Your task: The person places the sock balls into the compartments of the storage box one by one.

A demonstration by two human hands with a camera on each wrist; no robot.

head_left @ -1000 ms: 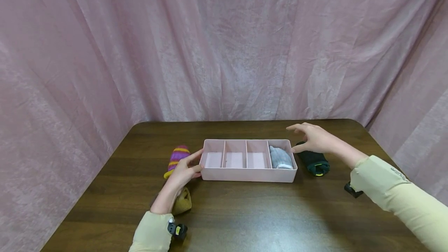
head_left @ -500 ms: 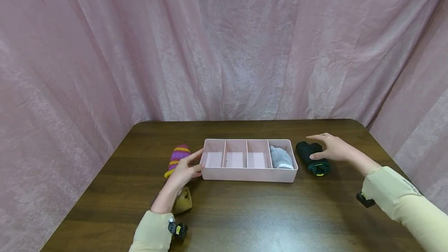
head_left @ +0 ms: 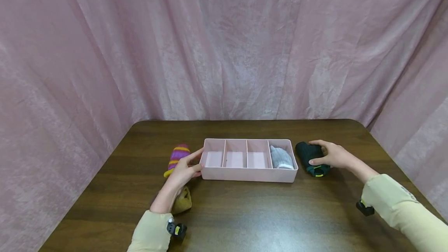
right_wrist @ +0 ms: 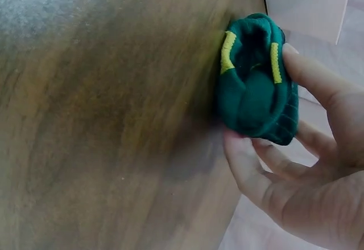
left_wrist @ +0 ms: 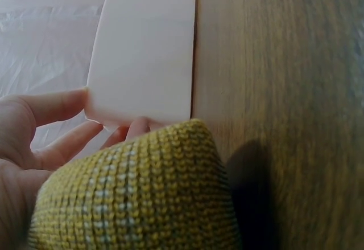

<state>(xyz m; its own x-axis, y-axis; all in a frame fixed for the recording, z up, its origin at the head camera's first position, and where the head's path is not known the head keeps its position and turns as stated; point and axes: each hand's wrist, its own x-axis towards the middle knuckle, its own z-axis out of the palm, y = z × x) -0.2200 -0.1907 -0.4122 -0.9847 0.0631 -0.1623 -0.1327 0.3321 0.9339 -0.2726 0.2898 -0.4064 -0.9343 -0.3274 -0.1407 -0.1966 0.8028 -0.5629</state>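
Observation:
A pink organizer box with several compartments stands mid-table. My left hand touches its left end, fingers extended; in the left wrist view, the thumb and fingertips meet the box's end. At the right, my right hand holds a rolled dark green sock with its thumb on one side and fingers on the other. In the right wrist view, the sock's rolled opening shows yellow marks. A grey sock with a white edge lies in the rightmost compartment.
A purple and orange striped sock lies left of the box. Nearer, partly behind my left wrist, is a mustard knitted sock. Everything rests on a dark wooden table, with pink curtains behind.
My right hand has moved right from the box's right end, come down over the green sock and closed around it. The left hand stays at the box's left end.

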